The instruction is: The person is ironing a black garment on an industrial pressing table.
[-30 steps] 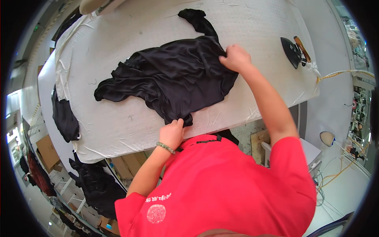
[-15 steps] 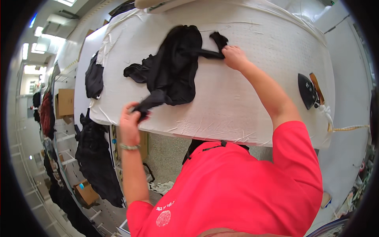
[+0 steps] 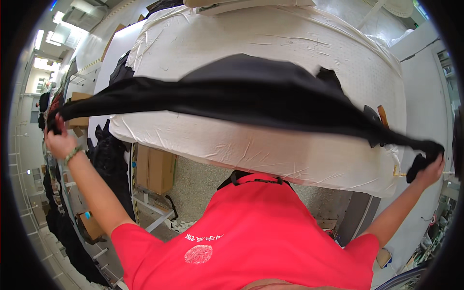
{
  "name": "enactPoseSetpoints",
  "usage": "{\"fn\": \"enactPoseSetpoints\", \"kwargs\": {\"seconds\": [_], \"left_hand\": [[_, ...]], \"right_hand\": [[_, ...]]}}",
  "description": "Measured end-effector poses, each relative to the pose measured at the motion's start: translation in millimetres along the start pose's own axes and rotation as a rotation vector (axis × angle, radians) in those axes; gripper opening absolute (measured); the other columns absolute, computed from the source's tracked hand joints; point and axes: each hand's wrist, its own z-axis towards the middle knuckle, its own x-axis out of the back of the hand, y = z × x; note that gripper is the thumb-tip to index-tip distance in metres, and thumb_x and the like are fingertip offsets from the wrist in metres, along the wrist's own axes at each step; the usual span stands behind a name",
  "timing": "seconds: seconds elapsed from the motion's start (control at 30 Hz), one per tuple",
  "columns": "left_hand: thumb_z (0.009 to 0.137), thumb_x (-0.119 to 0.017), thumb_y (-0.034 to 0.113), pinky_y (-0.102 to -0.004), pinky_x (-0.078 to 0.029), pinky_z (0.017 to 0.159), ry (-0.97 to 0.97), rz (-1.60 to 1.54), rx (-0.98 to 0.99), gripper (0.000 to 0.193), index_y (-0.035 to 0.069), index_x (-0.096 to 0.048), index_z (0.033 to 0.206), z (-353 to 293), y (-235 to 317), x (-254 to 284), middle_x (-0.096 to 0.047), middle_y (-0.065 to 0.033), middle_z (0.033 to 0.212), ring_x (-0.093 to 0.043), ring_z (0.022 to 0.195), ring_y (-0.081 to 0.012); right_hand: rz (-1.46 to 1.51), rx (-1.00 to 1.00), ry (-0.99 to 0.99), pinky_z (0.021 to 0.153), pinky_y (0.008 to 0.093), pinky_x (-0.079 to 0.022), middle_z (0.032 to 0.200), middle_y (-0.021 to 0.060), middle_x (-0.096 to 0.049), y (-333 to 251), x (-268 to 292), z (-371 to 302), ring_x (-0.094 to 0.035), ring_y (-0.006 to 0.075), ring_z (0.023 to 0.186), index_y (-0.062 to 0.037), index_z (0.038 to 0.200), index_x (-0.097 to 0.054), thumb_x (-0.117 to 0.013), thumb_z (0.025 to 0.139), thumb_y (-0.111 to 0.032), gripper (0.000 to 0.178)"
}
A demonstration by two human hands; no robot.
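Both arms flung wide, left hand [image 3: 59,140] out past the table's left end, right hand [image 3: 429,169] out past its right end beside the iron [image 3: 374,116]. Each fist closed tight on one end of the black cloth [image 3: 251,94]. Cloth stretched taut in the air above the white table [image 3: 270,43].
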Motion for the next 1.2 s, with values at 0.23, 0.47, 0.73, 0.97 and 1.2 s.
{"fn": "enactPoseSetpoints", "kwargs": {"seconds": [0.23, 0.47, 0.73, 0.97, 1.2], "left_hand": [[0.091, -0.052, 0.001, -0.0327, -0.060, 0.077, -0.713, -0.340, 0.659, 0.028, 0.001, -0.070, 0.112, -54, -27, -276, -0.070, -0.0141, 0.105, -0.071, 0.092, -0.0256], [0.099, -0.050, 0.018, -0.0375, -0.061, 0.083, -0.087, -0.289, 0.355, 0.032, -0.002, -0.065, 0.119, 136, -141, -237, -0.070, -0.0189, 0.111, -0.071, 0.098, -0.0283], [0.098, -0.048, 0.011, -0.0371, -0.064, 0.075, -0.304, -0.458, 1.047, 0.023, 0.000, -0.064, 0.111, 78, -421, -43, -0.070, -0.0187, 0.106, -0.073, 0.096, -0.0271], [0.094, -0.069, 0.017, -0.0310, -0.055, 0.085, -0.745, -0.206, 0.893, 0.025, 0.004, -0.067, 0.116, -303, -185, -89, -0.070, -0.0084, 0.101, -0.066, 0.091, -0.0166], [0.100, -0.064, 0.033, -0.0336, -0.060, 0.077, -1.018, -0.740, 1.754, 0.040, -0.004, -0.061, 0.115, -423, 62, -226, -0.071, -0.0176, 0.111, -0.071, 0.090, -0.0261]], "right_hand": [[-0.968, 0.157, -0.531, 0.077, 0.0327, -0.050, 0.090, 0.0038, -0.072, 28, -8, -32, -0.063, 0.0162, 0.081, 0.0013, 0.107, -0.071, -0.065, 0.096, -0.028, 0.032], [-0.233, 0.100, -0.290, 0.058, 0.0222, -0.041, 0.076, -0.0013, -0.060, -82, -58, -86, -0.055, 0.0069, 0.066, -0.0038, 0.105, -0.071, -0.062, 0.101, -0.029, 0.027], [-0.534, -0.127, -0.936, 0.071, 0.0237, -0.047, 0.088, -0.0042, -0.067, -60, -68, -214, -0.058, 0.0048, 0.078, -0.0032, 0.100, -0.075, -0.064, 0.100, -0.028, 0.027], [-0.829, -0.292, -1.046, 0.071, 0.0235, -0.045, 0.088, -0.0028, -0.068, -14, -61, -268, -0.058, 0.0063, 0.080, 0.0024, 0.107, -0.073, -0.066, 0.097, -0.023, 0.028], [-0.766, -0.176, -0.973, 0.072, 0.0238, -0.045, 0.087, -0.0019, -0.065, -45, -55, -283, -0.057, 0.0066, 0.080, 0.0050, 0.103, -0.071, -0.064, 0.095, -0.016, 0.024]]}}
